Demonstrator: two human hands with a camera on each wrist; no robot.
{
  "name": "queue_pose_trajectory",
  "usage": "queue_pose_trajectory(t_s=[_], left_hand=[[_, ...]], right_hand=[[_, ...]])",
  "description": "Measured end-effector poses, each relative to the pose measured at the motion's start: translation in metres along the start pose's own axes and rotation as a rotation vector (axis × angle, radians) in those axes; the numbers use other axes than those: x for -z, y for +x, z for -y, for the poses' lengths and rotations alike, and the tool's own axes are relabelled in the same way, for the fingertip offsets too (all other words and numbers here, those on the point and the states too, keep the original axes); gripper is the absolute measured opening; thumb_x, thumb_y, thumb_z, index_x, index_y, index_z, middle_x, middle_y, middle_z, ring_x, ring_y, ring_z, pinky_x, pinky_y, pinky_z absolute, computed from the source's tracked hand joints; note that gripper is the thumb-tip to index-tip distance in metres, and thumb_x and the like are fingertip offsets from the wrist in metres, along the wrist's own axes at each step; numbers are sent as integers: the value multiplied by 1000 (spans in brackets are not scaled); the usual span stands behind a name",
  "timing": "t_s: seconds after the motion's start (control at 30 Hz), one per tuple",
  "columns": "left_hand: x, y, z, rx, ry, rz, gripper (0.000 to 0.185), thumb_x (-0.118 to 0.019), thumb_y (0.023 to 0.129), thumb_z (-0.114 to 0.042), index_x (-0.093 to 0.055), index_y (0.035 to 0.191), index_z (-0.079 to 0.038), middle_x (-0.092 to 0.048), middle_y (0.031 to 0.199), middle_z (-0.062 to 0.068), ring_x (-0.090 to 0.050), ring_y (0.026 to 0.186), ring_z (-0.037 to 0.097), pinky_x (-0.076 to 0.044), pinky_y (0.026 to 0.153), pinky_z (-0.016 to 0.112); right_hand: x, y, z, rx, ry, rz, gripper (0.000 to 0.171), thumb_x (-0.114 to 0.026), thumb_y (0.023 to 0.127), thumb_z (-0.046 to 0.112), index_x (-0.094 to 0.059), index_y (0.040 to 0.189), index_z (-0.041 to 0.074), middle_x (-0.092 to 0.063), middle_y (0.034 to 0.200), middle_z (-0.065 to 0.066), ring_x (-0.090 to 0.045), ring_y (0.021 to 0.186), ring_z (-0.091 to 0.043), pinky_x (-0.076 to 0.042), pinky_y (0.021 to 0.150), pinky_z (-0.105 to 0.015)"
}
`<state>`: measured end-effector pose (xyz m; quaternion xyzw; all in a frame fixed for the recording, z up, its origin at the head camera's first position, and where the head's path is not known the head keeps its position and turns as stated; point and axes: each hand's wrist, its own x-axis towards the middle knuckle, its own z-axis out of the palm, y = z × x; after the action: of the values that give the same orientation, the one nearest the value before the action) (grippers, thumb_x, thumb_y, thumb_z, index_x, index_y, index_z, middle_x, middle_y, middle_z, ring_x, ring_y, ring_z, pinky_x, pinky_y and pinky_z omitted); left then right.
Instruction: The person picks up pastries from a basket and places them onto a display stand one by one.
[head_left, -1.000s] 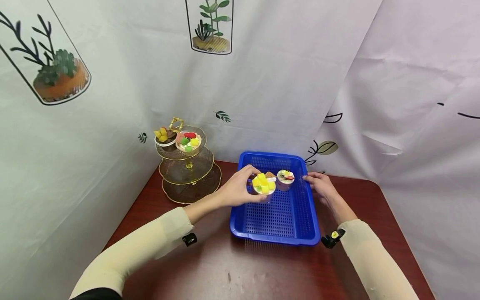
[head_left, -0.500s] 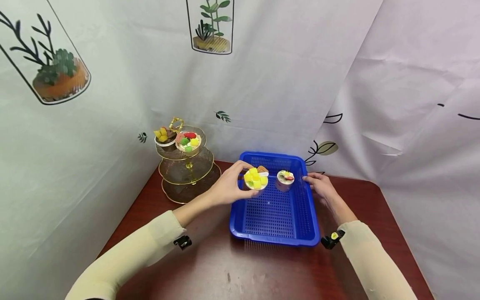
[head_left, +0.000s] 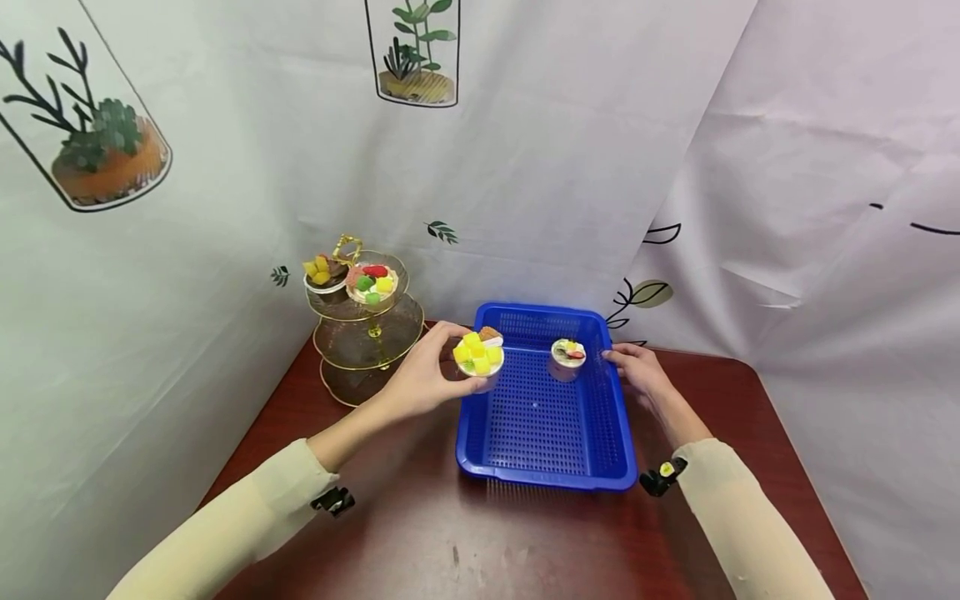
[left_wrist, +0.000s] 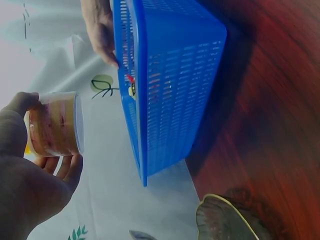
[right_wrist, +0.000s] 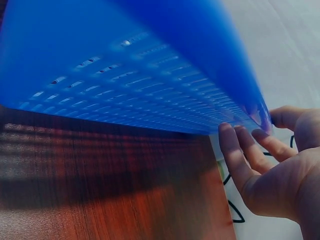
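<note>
My left hand (head_left: 425, 372) grips a clear dessert cup (left_wrist: 56, 124) topped with yellow cubes, a brown piece and a white stick. It holds the cup above the left rim of a blue plastic basket (head_left: 547, 478). In the left wrist view, thumb and fingers wrap the cup's sides, and pinkish and tan layers show through. At the basket's right rim, my right hand (head_left: 639, 374) pinches the edge, thumb on top and fingers against the outer wall in the right wrist view. Inside the basket, at the back right, stands another dessert cup (head_left: 567, 360) with small fruit toppings.
A three-tier glass stand (head_left: 369, 333) with gold rims is at the back left. Its top tier bears a chocolate dessert cup (head_left: 326, 275) and a fruit-topped cup (head_left: 372, 285). A printed white cloth (head_left: 525, 167) hangs behind the dark red table (head_left: 420, 517).
My left hand has carried the yellow-topped dessert cup leftward, from over the basket's middle to its left rim. The right hand stays on the basket's rim.
</note>
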<state>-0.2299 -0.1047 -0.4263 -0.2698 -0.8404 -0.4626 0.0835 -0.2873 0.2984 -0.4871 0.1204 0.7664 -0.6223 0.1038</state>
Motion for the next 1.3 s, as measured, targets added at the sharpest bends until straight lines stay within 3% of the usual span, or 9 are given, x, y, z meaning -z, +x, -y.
queue_pose_trajectory(t_s=[0.1, 0.33, 0.57, 0.8, 1.03, 1.3], left_hand=[[8, -5, 1, 12, 11, -33, 67, -96, 79, -29, -59, 133, -10, -61, 122, 2, -63, 96, 22, -57, 82, 33], [21, -15, 1, 55, -16, -93, 67, -96, 79, -25, -59, 133, -10, -60, 123, 2, -64, 102, 21, -58, 90, 53], [24, -24, 0, 100, 15, -186, 69, -95, 80, -27, -60, 135, -9, -62, 127, 4, -61, 113, 21, -55, 98, 45], [26, -36, 0, 136, 0, -267, 71, -97, 78, -24, -59, 137, -7, -62, 131, 8, -61, 119, 24, -54, 100, 49], [35, -47, 3, 162, -4, -297, 72, -96, 79, -22, -59, 138, -7, -63, 133, 8, -61, 121, 24, -54, 101, 49], [49, -60, 10, 185, 83, -307, 74, -96, 80, -26, -58, 140, -6, -62, 134, 9, -61, 120, 23, -51, 98, 31]], right_hand=[[-1, 0, 0, 5, -6, 4, 48, -62, 109, 25, -52, 147, -1, -68, 109, -6, -69, 90, -15, -63, 77, -34], [0, 1, -1, 15, -5, 1, 48, -62, 109, 25, -52, 147, -2, -68, 111, -8, -70, 89, -15, -63, 76, -34], [0, 0, -3, 7, -20, -6, 49, -63, 109, 27, -53, 148, 0, -67, 120, -12, -69, 94, -17, -63, 79, -34], [0, 0, -1, 14, -5, -8, 47, -64, 108, 27, -56, 145, 0, -69, 108, -6, -69, 88, -15, -63, 75, -33], [1, -1, 0, 12, 2, -7, 47, -64, 108, 27, -55, 145, -1, -69, 107, -5, -69, 87, -14, -63, 73, -32], [1, 0, -1, 10, -13, -12, 47, -63, 108, 27, -55, 145, 0, -68, 114, -10, -69, 92, -17, -63, 77, -33]])
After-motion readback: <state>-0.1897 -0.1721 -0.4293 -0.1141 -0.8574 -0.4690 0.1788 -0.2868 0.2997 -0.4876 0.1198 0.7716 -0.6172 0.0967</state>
